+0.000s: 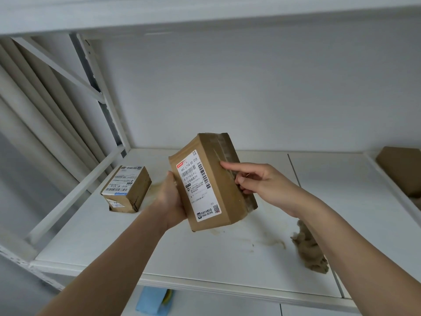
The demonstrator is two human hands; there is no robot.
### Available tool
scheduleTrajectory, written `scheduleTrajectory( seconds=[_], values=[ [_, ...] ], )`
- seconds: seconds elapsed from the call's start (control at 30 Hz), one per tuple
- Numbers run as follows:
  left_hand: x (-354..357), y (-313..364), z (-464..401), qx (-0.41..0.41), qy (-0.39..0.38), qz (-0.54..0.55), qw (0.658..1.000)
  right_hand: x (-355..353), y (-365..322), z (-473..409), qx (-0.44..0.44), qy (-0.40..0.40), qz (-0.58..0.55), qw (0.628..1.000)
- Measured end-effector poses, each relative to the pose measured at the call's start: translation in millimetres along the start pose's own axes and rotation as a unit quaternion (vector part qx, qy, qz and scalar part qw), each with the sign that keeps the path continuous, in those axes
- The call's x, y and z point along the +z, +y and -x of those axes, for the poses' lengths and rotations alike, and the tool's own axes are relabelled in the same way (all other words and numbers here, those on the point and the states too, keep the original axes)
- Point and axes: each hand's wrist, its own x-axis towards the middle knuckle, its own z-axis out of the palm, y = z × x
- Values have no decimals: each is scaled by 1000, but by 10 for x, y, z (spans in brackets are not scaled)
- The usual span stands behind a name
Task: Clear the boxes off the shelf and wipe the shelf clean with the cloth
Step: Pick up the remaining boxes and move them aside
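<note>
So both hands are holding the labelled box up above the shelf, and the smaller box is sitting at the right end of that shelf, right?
Not quite. The head view shows both hands, left and right, holding the labelled box above the shelf, but the smaller box sits toward the left end, not the right.

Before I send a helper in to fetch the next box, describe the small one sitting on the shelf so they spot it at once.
Look at the white shelf board, toward its left end by the white frame rail. There sits a small cardboard box, squat and nearly cube-shaped, with white shipping labels on its top and front. Unlike the longer box held up in both hands, it rests untouched on the board.
</note>
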Motion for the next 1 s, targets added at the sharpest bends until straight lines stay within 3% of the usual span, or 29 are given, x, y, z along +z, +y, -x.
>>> scheduleTrajectory(
  seconds=[0.33,0.5,0.63,0.77,1.0],
  values=[
    [-29,44,6,32,24,20,999,-25,107,32,83,28,-42,995],
    [-18,123,35,65,-20,-37,997,-38,202,23,161,50,-78,983],
    [27,148,50,94,-41,-99,990,13,221,31,156,69,-84,982],
    [62,111,12,101,-52,-90,989,10,219,28,143,88,-98,981],
    [9,54,-78,63,-28,-71,995,-88,298,73,136,40,-99,985]
  ],
)
